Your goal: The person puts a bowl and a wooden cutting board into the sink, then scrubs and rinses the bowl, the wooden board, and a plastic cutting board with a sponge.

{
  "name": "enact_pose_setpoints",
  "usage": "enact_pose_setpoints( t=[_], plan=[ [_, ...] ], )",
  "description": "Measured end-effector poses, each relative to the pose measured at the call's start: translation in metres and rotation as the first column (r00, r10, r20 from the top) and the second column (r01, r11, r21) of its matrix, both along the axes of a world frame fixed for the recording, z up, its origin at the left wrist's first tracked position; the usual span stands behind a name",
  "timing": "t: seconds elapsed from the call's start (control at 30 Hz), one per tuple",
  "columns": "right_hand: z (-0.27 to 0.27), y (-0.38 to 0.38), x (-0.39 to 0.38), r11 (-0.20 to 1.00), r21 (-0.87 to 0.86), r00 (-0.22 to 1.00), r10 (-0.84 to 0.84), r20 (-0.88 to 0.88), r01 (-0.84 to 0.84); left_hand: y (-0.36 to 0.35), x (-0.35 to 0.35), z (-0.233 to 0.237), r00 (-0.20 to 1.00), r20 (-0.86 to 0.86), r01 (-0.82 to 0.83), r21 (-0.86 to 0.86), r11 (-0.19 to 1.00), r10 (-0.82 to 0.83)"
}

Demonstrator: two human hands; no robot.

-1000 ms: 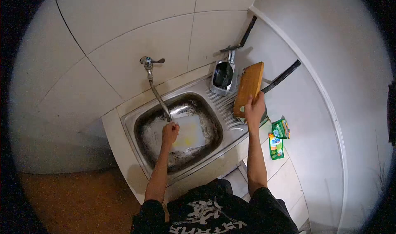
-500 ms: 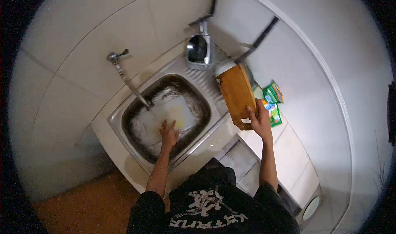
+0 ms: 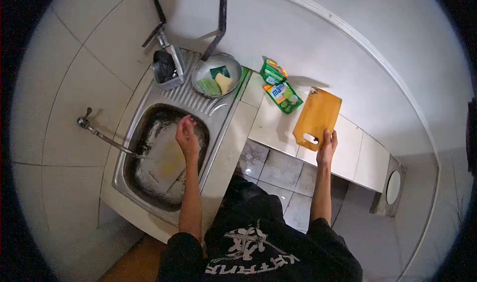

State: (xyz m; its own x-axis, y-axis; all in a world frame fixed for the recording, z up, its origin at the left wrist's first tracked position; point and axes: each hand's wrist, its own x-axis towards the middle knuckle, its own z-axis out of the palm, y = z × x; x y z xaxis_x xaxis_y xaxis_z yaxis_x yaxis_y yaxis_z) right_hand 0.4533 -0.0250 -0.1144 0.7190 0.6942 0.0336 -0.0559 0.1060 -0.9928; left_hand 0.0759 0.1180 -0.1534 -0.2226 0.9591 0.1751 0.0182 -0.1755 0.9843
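A wooden cutting board (image 3: 319, 114) is held up by its handle end in my right hand (image 3: 327, 146), over the tiled counter on the right. My left hand (image 3: 187, 133) hovers above the right side of the steel sink (image 3: 130, 175), with fingers curled; whether anything is in it cannot be made out. Beneath it in the sink lies a pale board (image 3: 166, 157) with a yellowish patch. The faucet (image 3: 107, 139) reaches over the sink from the left, and water seems to run from its tip.
A metal pan (image 3: 201, 73) with sponges (image 3: 223, 83) sits on the ribbed drainboard, beside a container (image 3: 171, 82) of utensils. Two green packets (image 3: 284, 97) (image 3: 273, 72) lie on the tiled counter (image 3: 345, 157). Black brackets (image 3: 223, 13) stick out from the wall.
The view has turned to the right. My right hand has carried the wooden board away from the drainboard, past the green packets. My left hand has lifted off the pale board and its fingers have curled.
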Motion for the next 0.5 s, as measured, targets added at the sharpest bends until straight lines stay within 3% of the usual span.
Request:
enact_pose_setpoints(
  t=[0.03, 0.1, 0.17, 0.33, 0.4, 0.5],
  plan=[
    [-0.012, -0.008, 0.006, 0.991, 0.056, 0.990, -0.120, -0.074, 0.125, -0.002, 0.006, 0.005, 1.000, -0.005, 0.017, -0.001, 1.000, -0.017],
    [-0.031, -0.024, 0.020, 0.986, 0.018, 0.983, -0.162, -0.082, 0.164, -0.003, 0.018, 0.013, 0.996, 0.060, 0.069, -0.021, 0.997, -0.067],
    [-0.051, -0.034, 0.034, 0.931, -0.062, 0.929, -0.363, -0.075, 0.359, -0.004, 0.020, 0.010, 0.992, 0.052, 0.121, -0.035, 0.992, -0.119],
    [-0.098, -0.054, 0.053, 0.876, -0.075, 0.864, -0.482, -0.147, 0.476, -0.013, 0.017, 0.002, 0.983, 0.100, 0.161, -0.038, 0.986, -0.157],
    [-0.107, -0.050, 0.052, 0.869, -0.046, 0.852, -0.493, -0.174, 0.493, -0.021, 0.009, 0.005, 0.982, 0.122, 0.159, -0.135, 0.978, -0.143],
    [-0.103, -0.037, 0.045, 0.838, -0.063, 0.833, -0.545, -0.093, 0.541, -0.025, -0.012, -0.022, 0.985, 0.134, 0.130, -0.148, 0.980, -0.110]
  ],
)
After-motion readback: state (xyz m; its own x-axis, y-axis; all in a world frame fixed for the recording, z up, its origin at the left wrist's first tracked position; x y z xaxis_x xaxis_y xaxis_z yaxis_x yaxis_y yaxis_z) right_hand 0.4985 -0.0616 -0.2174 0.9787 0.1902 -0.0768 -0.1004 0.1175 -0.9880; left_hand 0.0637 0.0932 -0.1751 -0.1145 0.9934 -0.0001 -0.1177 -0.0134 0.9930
